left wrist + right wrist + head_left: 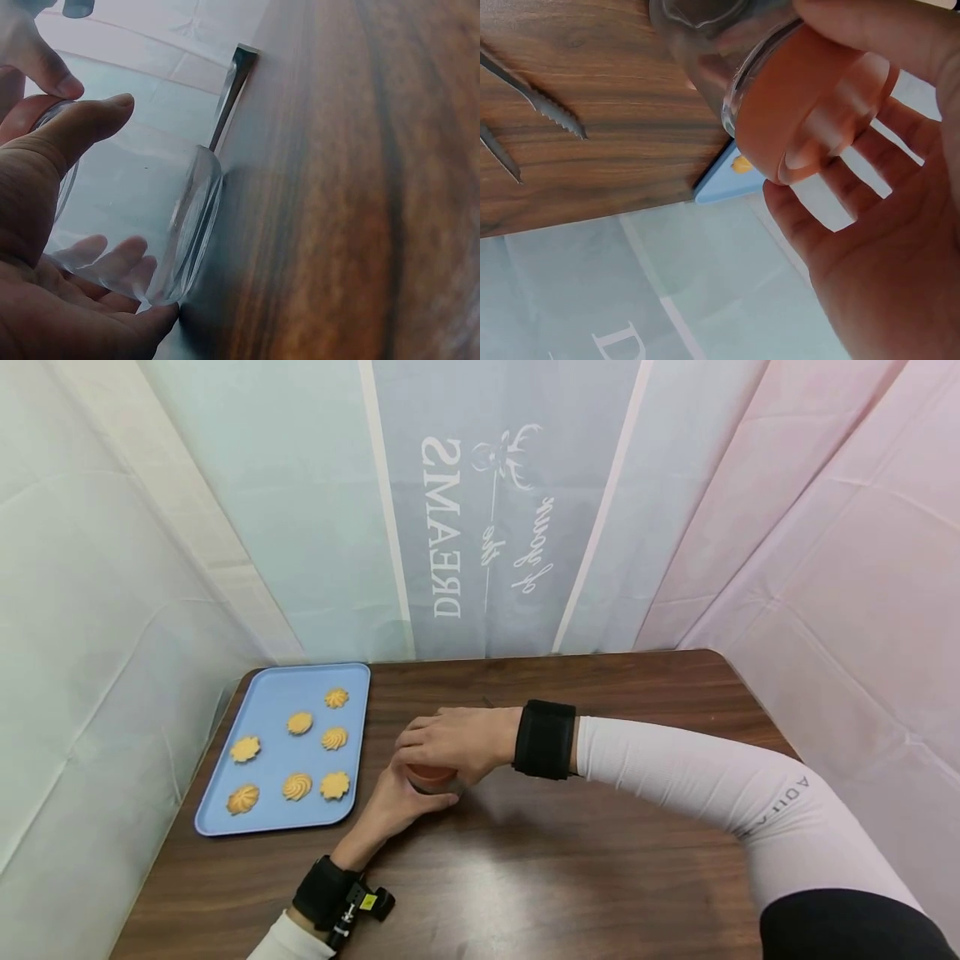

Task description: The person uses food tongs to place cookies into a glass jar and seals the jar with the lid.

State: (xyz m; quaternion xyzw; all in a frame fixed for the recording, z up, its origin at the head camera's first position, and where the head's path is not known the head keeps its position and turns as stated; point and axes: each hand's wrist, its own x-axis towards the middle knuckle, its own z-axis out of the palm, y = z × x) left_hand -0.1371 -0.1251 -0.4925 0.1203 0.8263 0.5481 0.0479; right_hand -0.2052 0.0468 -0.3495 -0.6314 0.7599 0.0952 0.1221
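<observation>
A clear jar [135, 195] with an orange lid [787, 97] stands on the brown table, left of the middle in the head view. My left hand [396, 806] holds the jar's body, thumb on one side and fingers on the other. From above, my right hand [467, 742] grips the lid, with thumb and fingertips around its rim in the right wrist view. The lid sits on the jar's mouth; whether it is tight I cannot tell. Through the clear wall the jar looks empty. Both hands hide most of it in the head view.
Left of the hands lies a blue tray [273, 697] with several cookies [297, 786] spread on it. Metal tongs [551, 112] with toothed tips lie on the table [600, 860] beyond the jar. Fabric curtains [322, 527] hang around the table's back and sides.
</observation>
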